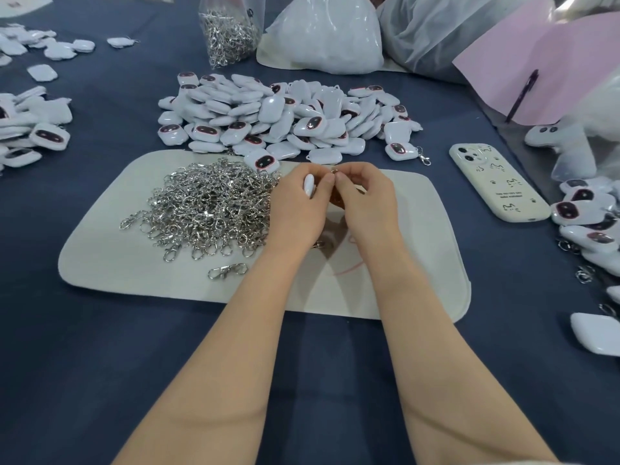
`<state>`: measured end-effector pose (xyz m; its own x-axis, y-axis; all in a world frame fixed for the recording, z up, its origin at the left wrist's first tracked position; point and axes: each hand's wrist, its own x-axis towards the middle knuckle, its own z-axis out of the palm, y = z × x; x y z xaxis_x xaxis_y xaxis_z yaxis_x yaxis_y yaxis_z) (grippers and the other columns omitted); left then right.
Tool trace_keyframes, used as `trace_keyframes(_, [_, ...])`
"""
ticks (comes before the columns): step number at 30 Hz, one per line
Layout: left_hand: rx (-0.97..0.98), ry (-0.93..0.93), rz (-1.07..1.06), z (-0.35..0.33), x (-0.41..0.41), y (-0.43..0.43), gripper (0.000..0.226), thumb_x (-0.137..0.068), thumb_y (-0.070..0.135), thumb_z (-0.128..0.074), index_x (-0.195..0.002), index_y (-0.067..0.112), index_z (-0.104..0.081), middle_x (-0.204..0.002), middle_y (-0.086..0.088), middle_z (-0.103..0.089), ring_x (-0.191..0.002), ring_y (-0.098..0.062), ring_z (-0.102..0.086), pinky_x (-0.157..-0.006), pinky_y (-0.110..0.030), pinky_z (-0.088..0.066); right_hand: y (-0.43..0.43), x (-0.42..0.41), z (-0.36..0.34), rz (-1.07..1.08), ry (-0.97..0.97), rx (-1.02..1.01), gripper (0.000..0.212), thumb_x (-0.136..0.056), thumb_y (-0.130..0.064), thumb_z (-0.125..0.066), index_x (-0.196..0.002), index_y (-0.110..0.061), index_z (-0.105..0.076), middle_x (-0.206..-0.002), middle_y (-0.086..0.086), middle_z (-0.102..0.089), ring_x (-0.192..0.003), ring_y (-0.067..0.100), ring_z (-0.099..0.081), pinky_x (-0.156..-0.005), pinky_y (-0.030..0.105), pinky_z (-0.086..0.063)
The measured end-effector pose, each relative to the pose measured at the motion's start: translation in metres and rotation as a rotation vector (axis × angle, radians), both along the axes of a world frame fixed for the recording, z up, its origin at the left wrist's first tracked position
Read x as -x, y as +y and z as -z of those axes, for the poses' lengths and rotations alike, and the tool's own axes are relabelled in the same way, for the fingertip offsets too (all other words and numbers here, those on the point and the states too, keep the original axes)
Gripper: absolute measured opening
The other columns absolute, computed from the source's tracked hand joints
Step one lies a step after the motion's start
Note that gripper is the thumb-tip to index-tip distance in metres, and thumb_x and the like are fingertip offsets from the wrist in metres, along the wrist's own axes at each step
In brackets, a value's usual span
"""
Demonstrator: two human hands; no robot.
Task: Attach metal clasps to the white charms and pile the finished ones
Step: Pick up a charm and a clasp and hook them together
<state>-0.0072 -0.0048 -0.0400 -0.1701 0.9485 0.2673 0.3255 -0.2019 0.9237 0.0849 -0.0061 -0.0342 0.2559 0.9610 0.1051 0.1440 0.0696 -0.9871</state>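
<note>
Left hand grips glossy white charm; right hand pinches small clasp

A cream-cased phone lies on the navy cloth — a pink sheet behind it.

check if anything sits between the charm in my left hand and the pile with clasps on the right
Only the phone lies flat on the table between the charm, held in the left hand, and that pile. Carried above the table, the charm should likely pass over it.
</note>
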Motion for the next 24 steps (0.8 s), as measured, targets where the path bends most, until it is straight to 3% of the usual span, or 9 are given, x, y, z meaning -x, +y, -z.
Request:
trace_keyframes(2, [-0.002,0.007,0.01,0.0004,0.0001,0.0008,0.009,-0.088,0.011,-0.061,-0.082,0.018,-0.063,-0.07,0.018,-0.059,-0.066,0.007,-0.055,-0.066,-0.009,-0.042,-0.0005,-0.0008,0.0006,0.016,-0.016,0.002,0.011,-0.089,-0.007,-0.057,-0.089,-0.016,-0.063,-0.084,-0.004,-0.066,-0.073,0.005,-0.065,-0.076,0.023,-0.055])
trace_keyframes(6, [0.008,0.04,0.007,0.0016,0.0008,0.0018,0.011,-0.087,0.012,-0.06,-0.078,0.019,-0.062,-0.068,0.017,-0.058,-0.064,0.006,-0.053,-0.066,-0.012,-0.041,-0.0006,-0.0005,0.0006,0.02,-0.047,-0.003,0.012,-0.089,-0.008,-0.059,-0.088,-0.018,-0.064,-0.083,-0.004,-0.068,-0.076,0.01,-0.064,-0.081,0.03,-0.054])
trace_keyframes(10, [0.045,-0.028,-0.045,0.0007,0.0038,0.0013,0.018,-0.088,0.013,-0.059,-0.075,0.025,-0.057,-0.067,0.014,-0.057,-0.064,-0.004,-0.053,-0.069,-0.028,-0.05,-0.0011,0.0045,0.0011,-0.028,-0.145,-0.011,0.014,-0.09,-0.007,-0.057,-0.097,-0.013,-0.067,-0.092,0.001,-0.07,-0.088,0.016,-0.065,-0.089,0.036,-0.052])
trace_keyframes(15, [0.036,0.022,-0.068,-0.0005,0.0016,0.0003,0.012,-0.09,0.012,-0.057,-0.08,0.018,-0.059,-0.07,0.014,-0.055,-0.069,-0.012,-0.052,-0.068,-0.022,-0.041,-0.0013,0.0039,0.0027,-0.045,-0.309,-0.057,0.016,-0.09,-0.009,-0.056,-0.098,-0.014,-0.069,-0.095,-0.002,-0.07,-0.091,0.013,-0.064,-0.085,0.024,-0.048])
trace_keyframes(17, [0.032,0.025,-0.078,-0.0004,0.0007,-0.0003,0.009,-0.091,0.013,-0.056,-0.084,0.015,-0.061,-0.072,0.013,-0.056,-0.072,-0.01,-0.052,-0.067,-0.018,-0.037,-0.0009,0.0039,0.0038,-0.058,-0.352,-0.065,0.017,-0.091,-0.009,-0.055,-0.1,-0.014,-0.068,-0.098,0.0,-0.07,-0.093,0.014,-0.064,-0.086,0.025,-0.048])
trace_keyframes(21, [0.038,-0.008,-0.086,-0.0018,0.0007,-0.0015,0.01,-0.092,0.015,-0.055,-0.082,0.018,-0.057,-0.07,0.015,-0.054,-0.067,-0.002,-0.05,-0.065,-0.018,-0.036,-0.0019,0.0049,0.0063,-0.03,-0.306,-0.08,0.016,-0.091,-0.012,-0.057,-0.105,-0.017,-0.062,-0.09,-0.007,-0.065,-0.087,0.009,-0.063,-0.08,0.017,-0.047])
trace_keyframes(24, [0.052,-0.037,-0.096,-0.0024,-0.001,-0.0016,0.01,-0.092,0.015,-0.056,-0.083,0.017,-0.057,-0.07,0.012,-0.055,-0.072,-0.013,-0.053,-0.071,-0.026,-0.043,-0.0024,0.0046,0.0083,-0.014,-0.28,-0.109,0.013,-0.09,-0.013,-0.059,-0.097,-0.024,-0.055,-0.081,-0.016,-0.059,-0.075,-0.004,-0.058,-0.069,0.006,-0.043])
